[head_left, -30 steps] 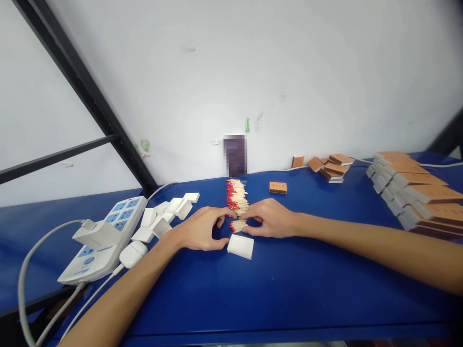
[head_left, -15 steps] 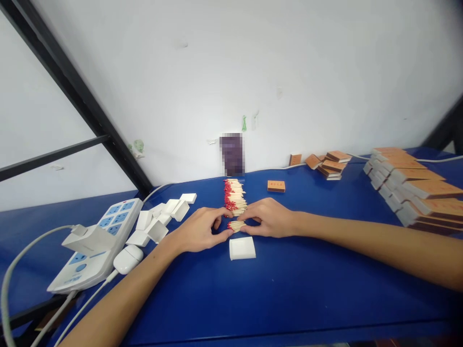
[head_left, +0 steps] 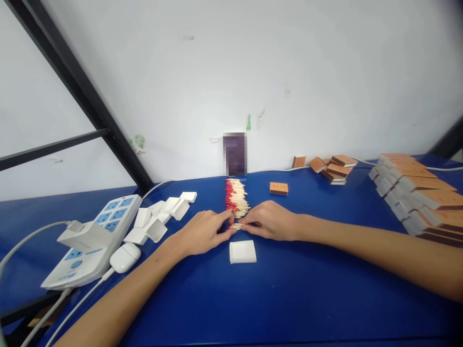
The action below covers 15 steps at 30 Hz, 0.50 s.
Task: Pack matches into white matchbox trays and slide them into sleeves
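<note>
1. The left arm [head_left: 144, 279] slants up from the lower left; the left hand [head_left: 203, 232] pinches inward.
2. The right arm [head_left: 369, 249] enters from the right edge; the right hand [head_left: 273, 220] pinches too.
3. Their fingertips [head_left: 230, 233] face each other, just apart.

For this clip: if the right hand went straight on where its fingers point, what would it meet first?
The small bundle of matches, which the right hand already seems to touch; just beyond in that line is the left hand, though the exact gap is hard to judge.

Bare forearms [head_left: 354, 242] (small spot [head_left: 156, 260] on left)
</note>
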### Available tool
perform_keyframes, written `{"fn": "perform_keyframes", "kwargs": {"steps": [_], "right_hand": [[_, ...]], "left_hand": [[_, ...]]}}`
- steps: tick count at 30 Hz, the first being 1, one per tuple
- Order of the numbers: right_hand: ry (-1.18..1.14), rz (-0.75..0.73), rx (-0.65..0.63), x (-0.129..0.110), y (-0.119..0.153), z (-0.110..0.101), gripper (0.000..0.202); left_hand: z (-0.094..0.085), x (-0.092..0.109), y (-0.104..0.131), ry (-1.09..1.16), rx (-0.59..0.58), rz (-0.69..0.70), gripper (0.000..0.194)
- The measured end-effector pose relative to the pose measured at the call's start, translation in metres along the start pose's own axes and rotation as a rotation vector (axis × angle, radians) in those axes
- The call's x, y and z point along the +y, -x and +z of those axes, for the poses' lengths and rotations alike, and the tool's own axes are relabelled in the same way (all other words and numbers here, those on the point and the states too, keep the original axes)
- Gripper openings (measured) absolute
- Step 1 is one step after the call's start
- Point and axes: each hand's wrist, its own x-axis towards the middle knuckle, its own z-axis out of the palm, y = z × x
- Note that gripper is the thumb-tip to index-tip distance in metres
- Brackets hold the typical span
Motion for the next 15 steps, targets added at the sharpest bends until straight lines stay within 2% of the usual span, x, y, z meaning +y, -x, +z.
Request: {"fn": "perform_keyframes", "kwargs": {"steps": [15], "right_hand": [[0.022, -0.008, 0.040, -0.0007, 0.0014, 0.0056, 0.029]], "left_hand": [[0.0029, 0.0028, -0.0005, -0.225, -0.001, 0.056, 0.020]]}}
